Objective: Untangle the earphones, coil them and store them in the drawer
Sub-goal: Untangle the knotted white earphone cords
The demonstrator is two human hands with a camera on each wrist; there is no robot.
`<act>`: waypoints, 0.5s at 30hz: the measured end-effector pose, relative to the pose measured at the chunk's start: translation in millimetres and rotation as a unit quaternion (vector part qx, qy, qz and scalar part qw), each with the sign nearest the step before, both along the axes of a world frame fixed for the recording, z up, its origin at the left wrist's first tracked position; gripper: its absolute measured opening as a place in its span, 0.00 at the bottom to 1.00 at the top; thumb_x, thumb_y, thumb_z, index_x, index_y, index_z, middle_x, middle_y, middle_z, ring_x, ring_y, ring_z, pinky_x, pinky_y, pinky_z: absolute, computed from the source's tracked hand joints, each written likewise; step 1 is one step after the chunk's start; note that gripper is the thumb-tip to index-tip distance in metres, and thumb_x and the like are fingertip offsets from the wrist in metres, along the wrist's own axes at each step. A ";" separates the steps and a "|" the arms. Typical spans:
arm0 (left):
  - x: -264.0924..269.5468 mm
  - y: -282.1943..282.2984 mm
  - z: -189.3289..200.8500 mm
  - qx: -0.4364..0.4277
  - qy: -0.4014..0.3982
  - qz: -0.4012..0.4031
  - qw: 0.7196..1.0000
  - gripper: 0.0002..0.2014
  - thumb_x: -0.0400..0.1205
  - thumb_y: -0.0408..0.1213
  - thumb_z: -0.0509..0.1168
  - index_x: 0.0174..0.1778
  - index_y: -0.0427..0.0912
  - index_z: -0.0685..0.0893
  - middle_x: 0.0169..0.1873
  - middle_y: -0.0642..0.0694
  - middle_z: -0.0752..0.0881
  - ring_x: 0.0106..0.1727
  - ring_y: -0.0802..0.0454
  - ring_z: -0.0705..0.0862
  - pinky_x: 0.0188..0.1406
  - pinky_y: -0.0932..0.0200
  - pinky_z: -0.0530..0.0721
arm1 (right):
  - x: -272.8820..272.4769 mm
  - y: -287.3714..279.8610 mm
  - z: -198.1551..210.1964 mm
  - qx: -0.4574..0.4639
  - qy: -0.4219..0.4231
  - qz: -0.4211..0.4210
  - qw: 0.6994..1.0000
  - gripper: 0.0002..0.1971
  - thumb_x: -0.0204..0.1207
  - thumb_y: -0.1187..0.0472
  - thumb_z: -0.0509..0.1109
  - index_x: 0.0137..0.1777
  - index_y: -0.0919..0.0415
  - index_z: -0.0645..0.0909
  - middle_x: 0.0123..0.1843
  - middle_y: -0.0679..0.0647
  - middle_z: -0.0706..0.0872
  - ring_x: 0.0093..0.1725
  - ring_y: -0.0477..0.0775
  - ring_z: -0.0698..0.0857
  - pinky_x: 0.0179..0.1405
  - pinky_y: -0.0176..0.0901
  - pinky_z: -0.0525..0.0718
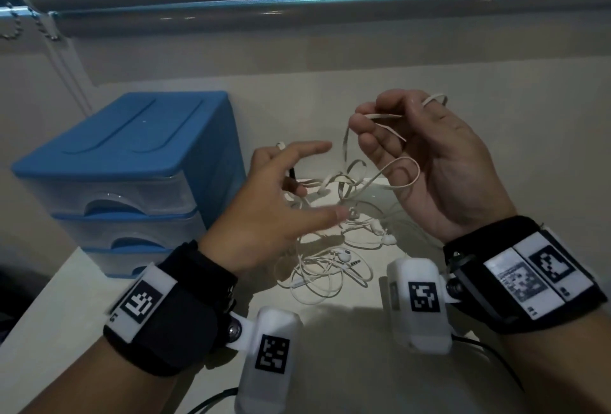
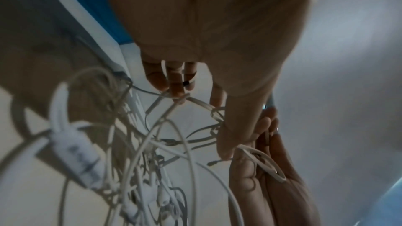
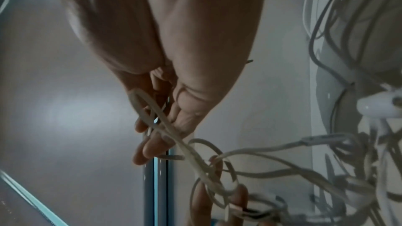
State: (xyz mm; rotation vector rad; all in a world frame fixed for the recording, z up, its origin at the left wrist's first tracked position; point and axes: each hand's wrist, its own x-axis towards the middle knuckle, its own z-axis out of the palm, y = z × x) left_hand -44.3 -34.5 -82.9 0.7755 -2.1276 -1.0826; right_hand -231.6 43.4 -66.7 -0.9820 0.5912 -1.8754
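Both forearms are bare, each with a wide black wrist strap [image 1: 172, 318] carrying white tags printed with black square codes. A white camera box [image 1: 267, 360] with its own code tag hangs from each strap on a bracket, trailing a thin black cable [image 1: 211, 402].

Left hand [image 1: 281, 195] hides part of the tangled earphones [image 1: 330, 268].
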 end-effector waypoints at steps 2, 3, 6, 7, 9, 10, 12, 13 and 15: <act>-0.4 2.6 -0.2 0.000 -0.018 -0.026 1.000 0.34 0.66 0.50 0.83 0.68 0.72 0.79 0.68 0.59 0.71 0.58 0.62 0.82 0.51 0.74 0.81 | 2.1 0.5 -0.2 -0.001 0.005 0.014 1.000 0.13 0.88 0.63 0.56 0.57 0.69 0.81 0.55 0.65 0.90 0.57 0.59 0.92 0.57 0.43 0.90; -0.8 2.6 -0.4 0.000 -0.019 -0.028 0.999 0.33 0.66 0.50 0.84 0.66 0.71 0.80 0.67 0.59 0.71 0.58 0.63 0.82 0.51 0.74 0.81 | 2.9 0.5 -0.1 0.000 0.007 0.020 1.000 0.13 0.88 0.64 0.56 0.58 0.70 0.81 0.55 0.65 0.90 0.58 0.60 0.92 0.58 0.44 0.90; -1.9 0.4 -2.4 -0.006 -0.021 -0.024 0.999 0.28 0.66 0.49 0.84 0.61 0.65 0.83 0.65 0.56 0.75 0.55 0.61 0.83 0.47 0.73 0.80 | 6.5 -1.7 -0.8 0.005 0.002 0.038 0.999 0.14 0.87 0.66 0.56 0.61 0.72 0.81 0.57 0.66 0.90 0.60 0.61 0.91 0.60 0.46 0.90; -2.6 -0.1 -3.3 -0.009 -0.020 -0.024 0.999 0.26 0.67 0.49 0.84 0.60 0.63 0.84 0.64 0.55 0.77 0.53 0.61 0.83 0.46 0.73 0.79 | 7.8 -3.1 -1.3 0.005 -0.004 0.043 0.999 0.14 0.87 0.67 0.56 0.62 0.73 0.80 0.57 0.66 0.90 0.61 0.62 0.91 0.61 0.46 0.90; -4.1 0.2 -5.0 -0.011 -0.013 -0.025 1.000 0.24 0.67 0.48 0.84 0.57 0.60 0.86 0.62 0.52 0.78 0.49 0.61 0.82 0.45 0.72 0.79 | 10.8 -6.3 -2.7 0.006 -0.015 0.048 0.999 0.14 0.87 0.68 0.57 0.63 0.74 0.80 0.57 0.67 0.90 0.61 0.63 0.91 0.60 0.46 0.90; -5.0 0.9 -5.4 -0.008 -0.011 -0.025 1.000 0.23 0.67 0.48 0.84 0.56 0.58 0.86 0.61 0.52 0.79 0.49 0.58 0.83 0.45 0.70 0.80 | 12.5 -7.6 -3.8 0.007 -0.018 0.049 0.999 0.14 0.87 0.68 0.57 0.63 0.74 0.80 0.58 0.67 0.90 0.62 0.63 0.90 0.60 0.46 0.90; -6.5 2.1 -5.6 -0.007 -0.003 -0.024 1.000 0.17 0.70 0.47 0.83 0.52 0.54 0.87 0.58 0.48 0.82 0.49 0.48 0.85 0.46 0.60 0.85 | 15.2 -9.5 -5.8 0.010 -0.022 0.048 0.999 0.15 0.88 0.68 0.56 0.65 0.75 0.80 0.60 0.68 0.89 0.64 0.64 0.89 0.61 0.46 0.89; -7.2 2.5 -5.3 -0.006 0.006 -0.025 1.000 0.13 0.73 0.45 0.81 0.50 0.50 0.88 0.54 0.44 0.85 0.47 0.42 0.85 0.47 0.52 0.87 | 16.1 -10.2 -6.5 0.012 -0.024 0.048 0.999 0.15 0.89 0.68 0.56 0.66 0.75 0.79 0.60 0.68 0.88 0.65 0.64 0.89 0.63 0.47 0.89; -6.8 1.8 -4.7 0.002 0.029 -0.032 0.999 0.06 0.80 0.41 0.77 0.47 0.43 0.88 0.45 0.33 0.86 0.40 0.37 0.83 0.42 0.45 0.85 | 16.4 -11.1 -7.4 0.018 -0.029 0.040 0.999 0.16 0.89 0.68 0.55 0.67 0.76 0.79 0.62 0.69 0.88 0.67 0.65 0.88 0.65 0.48 0.88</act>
